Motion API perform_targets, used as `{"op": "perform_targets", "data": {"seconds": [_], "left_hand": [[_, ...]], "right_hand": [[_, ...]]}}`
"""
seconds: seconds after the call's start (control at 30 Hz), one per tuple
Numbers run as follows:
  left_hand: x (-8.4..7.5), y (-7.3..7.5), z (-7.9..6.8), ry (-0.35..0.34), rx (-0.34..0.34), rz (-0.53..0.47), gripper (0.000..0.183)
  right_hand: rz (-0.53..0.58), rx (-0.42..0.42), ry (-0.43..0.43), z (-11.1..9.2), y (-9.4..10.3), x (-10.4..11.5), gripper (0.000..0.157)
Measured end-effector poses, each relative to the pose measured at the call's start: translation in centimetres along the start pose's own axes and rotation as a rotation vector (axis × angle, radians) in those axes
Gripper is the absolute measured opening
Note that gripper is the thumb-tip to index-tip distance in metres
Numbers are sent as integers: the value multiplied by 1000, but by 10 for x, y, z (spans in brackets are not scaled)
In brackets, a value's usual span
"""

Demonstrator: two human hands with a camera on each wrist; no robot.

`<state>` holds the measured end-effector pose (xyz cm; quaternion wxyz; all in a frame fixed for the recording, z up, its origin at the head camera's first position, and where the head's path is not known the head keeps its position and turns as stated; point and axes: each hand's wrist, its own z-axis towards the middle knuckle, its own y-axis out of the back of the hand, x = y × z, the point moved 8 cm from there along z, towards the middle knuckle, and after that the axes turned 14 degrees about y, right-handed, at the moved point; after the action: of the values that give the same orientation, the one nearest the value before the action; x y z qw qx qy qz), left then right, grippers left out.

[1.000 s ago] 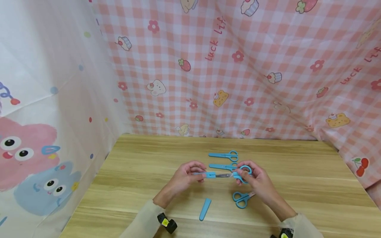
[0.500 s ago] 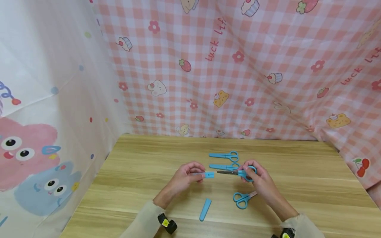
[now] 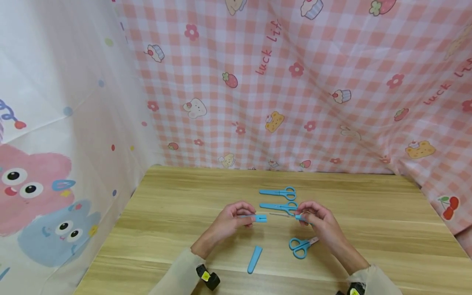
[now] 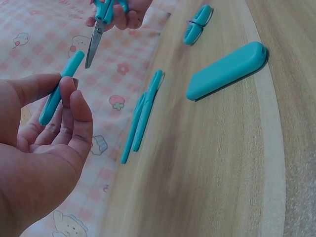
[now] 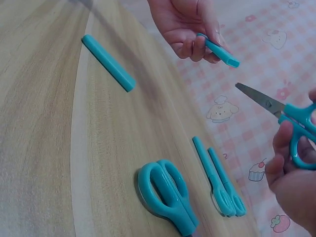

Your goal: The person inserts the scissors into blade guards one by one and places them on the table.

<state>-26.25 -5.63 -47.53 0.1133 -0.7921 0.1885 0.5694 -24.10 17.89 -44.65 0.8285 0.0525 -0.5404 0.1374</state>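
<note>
My left hand (image 3: 232, 219) pinches a blue plastic scissors cover (image 3: 261, 218) between thumb and fingers, its open end facing right. Opposite it, my right hand (image 3: 320, 221) holds a pair of blue-handled scissors (image 5: 266, 101) by the handles. The bare metal blades are closed together and point left at the cover's mouth, with a small gap between. Seen from the head, the blades stand edge-on as a thin line. Below my hands, a second cover (image 3: 254, 260) lies loose on the table, and another pair of scissors (image 3: 299, 248) lies uncovered to its right.
Behind my hands, two covered pairs of scissors lie side by side, a farther pair (image 3: 276, 192) and a nearer pair (image 3: 274, 206), on the wooden table (image 3: 177, 192). A pink checked cloth (image 3: 221, 102) hangs along the back edge.
The blades have come out of the cover in my left hand as my right hand moved slightly right. The scissors have since turned edge-on. My left hand has barely moved.
</note>
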Motion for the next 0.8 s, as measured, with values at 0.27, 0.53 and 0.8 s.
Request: {"op": "perform_targets", "data": {"seconds": [0.27,0.53,0.8], "left_hand": [[1,0,2,6,-2,6,26],[1,1,1,11,-6,13,27],[0,3,1,19,-18,16,27]], "right_hand": [[-23,98,2,-3,-3,-1,22],[-16,126,-31,-3,-3,-6,39],[-74,131,-74,-4,-3,-10,36]]}}
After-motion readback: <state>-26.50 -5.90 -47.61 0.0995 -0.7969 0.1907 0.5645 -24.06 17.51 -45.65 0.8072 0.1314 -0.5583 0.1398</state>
